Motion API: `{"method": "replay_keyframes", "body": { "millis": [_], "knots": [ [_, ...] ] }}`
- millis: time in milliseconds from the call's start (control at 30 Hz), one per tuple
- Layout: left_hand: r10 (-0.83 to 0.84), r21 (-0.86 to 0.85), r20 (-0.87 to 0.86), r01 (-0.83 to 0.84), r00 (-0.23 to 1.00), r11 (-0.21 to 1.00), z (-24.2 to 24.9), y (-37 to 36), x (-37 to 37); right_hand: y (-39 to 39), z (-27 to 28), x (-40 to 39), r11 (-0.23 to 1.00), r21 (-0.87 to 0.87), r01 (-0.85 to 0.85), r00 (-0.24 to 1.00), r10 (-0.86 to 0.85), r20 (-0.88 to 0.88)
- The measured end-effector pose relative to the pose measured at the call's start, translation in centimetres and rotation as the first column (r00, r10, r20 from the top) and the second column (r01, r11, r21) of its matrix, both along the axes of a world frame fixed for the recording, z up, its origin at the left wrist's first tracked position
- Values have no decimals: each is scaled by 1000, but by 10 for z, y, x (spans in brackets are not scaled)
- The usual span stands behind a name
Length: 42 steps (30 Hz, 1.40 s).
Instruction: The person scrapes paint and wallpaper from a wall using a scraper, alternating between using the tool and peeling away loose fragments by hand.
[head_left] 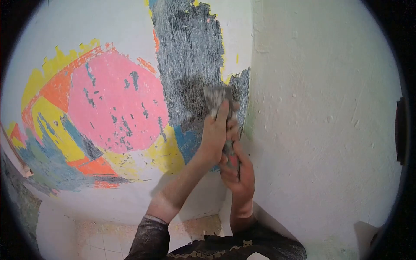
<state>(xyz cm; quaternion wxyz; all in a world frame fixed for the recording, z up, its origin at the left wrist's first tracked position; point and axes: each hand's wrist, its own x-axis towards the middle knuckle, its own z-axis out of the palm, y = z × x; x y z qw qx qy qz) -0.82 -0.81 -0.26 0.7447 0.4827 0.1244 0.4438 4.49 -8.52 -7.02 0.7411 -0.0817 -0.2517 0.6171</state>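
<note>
Both hands are closed around a scraper with a wide, dusty metal blade [215, 95]. My left hand [214, 136] grips it high, near the blade, with the thumb pointing up along it. Lower down, my right hand [241, 173] wraps the grey and red handle. The blade lies against a dark grey, scraped-looking patch [188, 56] of the painted wall, close to the corner. Blue paint [185, 143] shows left of my left hand. Part of the handle is hidden by the fingers.
A large pink circle [117, 104] with yellow and orange shapes covers the wall at left. The white side wall [320, 108] meets it just right of my hands. Below, the tiled floor [102, 242] has crumbs and dust on it.
</note>
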Motion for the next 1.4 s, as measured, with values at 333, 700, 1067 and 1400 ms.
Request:
{"method": "replay_keyframes", "body": {
  "millis": [333,700,1067,1400],
  "knots": [
    [11,-14,-35,-12,999,1000,-4,-4,-5,0,-8,-4,999,-32,27,999,-27,-16],
    [69,65,-11,-68,998,996,2,0,-3,7,-1,4,995,-23,-100,994,98,-57],
    [72,41,19,-73,997,996,16,0,0,10,6,9,995,-26,-99,995,99,-22],
    [95,72,39,-98,995,993,9,0,-2,14,-1,10,980,34,-194,973,197,-118]
  ]
}}
